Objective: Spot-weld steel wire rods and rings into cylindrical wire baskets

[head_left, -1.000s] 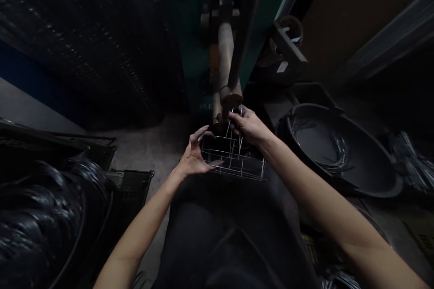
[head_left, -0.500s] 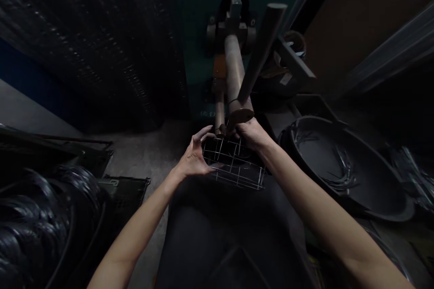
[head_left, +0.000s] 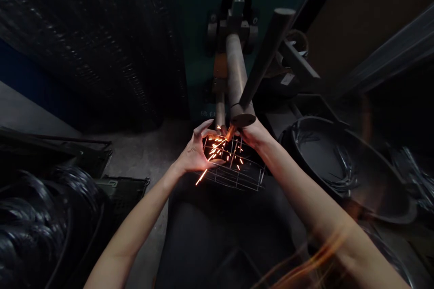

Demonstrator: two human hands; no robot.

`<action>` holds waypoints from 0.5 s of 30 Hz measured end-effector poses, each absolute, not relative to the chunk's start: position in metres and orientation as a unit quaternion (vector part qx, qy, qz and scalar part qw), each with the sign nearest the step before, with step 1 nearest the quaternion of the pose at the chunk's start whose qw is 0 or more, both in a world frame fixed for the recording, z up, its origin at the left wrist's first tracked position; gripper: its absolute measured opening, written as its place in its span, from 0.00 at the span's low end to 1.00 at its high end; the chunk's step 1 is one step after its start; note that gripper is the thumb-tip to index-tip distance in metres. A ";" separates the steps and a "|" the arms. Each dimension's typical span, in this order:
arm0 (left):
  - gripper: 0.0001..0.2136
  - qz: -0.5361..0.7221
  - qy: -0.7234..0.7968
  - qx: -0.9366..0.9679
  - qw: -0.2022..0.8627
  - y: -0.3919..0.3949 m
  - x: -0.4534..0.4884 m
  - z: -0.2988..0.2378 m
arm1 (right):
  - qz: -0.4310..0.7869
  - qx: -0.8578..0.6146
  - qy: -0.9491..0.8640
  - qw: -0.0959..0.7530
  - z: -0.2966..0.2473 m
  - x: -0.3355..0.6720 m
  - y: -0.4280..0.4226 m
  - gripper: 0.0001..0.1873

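Observation:
A small wire basket (head_left: pixel 233 174) of thin metal rods is held under the tip of a spot welder (head_left: pixel 236 65). My left hand (head_left: pixel 196 151) grips its left side, thumb and fingers curved round the wires. Behind the far right edge of the basket is my right hand (head_left: pixel 254 133), its fingers partly hidden by the welder's arm and closed at the wire edge. Bright orange sparks (head_left: pixel 217 146) spray from where the electrode tip meets the wires, between both hands.
To the right stands a large dark round bowl (head_left: pixel 318 144) with bent wires in it. Bundles of shiny wire (head_left: pixel 30 230) lie at the lower left, beside a dark crate (head_left: pixel 125 192). A thick metal bar (head_left: pixel 267 56) slants up from the welder.
Sparks have burst out at the electrode tip, with orange streaks at the lower right. The welder's upper tip has come down onto the wires. Both hands keep nearly the same places.

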State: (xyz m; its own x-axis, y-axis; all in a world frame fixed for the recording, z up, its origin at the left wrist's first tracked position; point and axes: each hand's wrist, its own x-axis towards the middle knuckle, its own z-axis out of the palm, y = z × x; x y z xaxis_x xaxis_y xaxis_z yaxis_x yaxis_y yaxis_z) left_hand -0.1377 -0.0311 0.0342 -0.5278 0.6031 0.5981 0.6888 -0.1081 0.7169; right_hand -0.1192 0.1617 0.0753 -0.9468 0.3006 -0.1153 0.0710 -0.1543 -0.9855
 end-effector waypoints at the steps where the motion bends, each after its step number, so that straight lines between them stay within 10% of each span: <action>1: 0.53 -0.564 -0.674 -0.477 0.026 -0.032 -0.137 0.035 | 0.737 -0.150 -0.654 0.076 0.074 -0.120 0.163 0.16; 7: 0.55 -0.514 -0.738 -0.437 0.033 -0.037 -0.135 0.041 | 0.589 -0.216 -0.773 0.092 0.079 -0.113 0.175 0.22; 15: 0.54 -0.544 -0.705 -0.449 0.077 -0.052 -0.136 0.035 | 0.724 -0.117 -0.675 -0.078 0.106 -0.084 0.181 0.15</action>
State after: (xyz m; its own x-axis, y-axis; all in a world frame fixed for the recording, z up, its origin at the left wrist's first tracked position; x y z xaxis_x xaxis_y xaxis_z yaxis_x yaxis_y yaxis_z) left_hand -0.1356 -0.0519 0.0351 -0.5855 0.5481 0.5973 0.7165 0.0051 0.6976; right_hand -0.0836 0.1806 0.1065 -0.9602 0.0457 -0.2754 0.2716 -0.0757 -0.9594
